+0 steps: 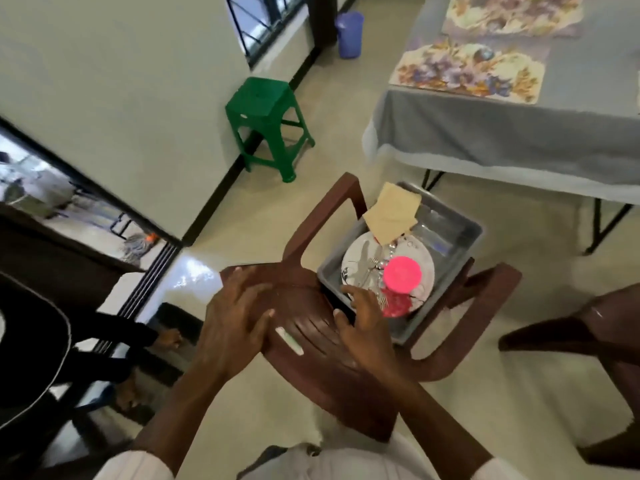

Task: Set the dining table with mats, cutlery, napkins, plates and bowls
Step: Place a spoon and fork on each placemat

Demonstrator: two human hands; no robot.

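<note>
Since the green stool (266, 112) by the left wall plays no part, the work begins at the left hand (232, 320), which lies flat with fingers spread on the top of the brown chair (311, 306), holding nothing. Just to its right, the right hand (367, 327) rests on the same chair back, fingers loosely curved and apart. Its fingertips are close to the near rim of the grey tub (460, 230) on the seat; whether they touch it cannot be told. The tub holds a white plate (356, 254) with forks (370, 268) lying on it, a pink cup (402, 271) at the plate's near edge, and tan napkins (394, 209) propped over the far-left corner. Its long axis runs from near left to far right, toward the table (485, 133). That table already carries two flowered mats (467, 71), the nearer with its long side along the table's near edge. The step in hand seems to be fetching from the tub. It would go best to lift the plate level, so the loose forks and cup do not slide.
</note>
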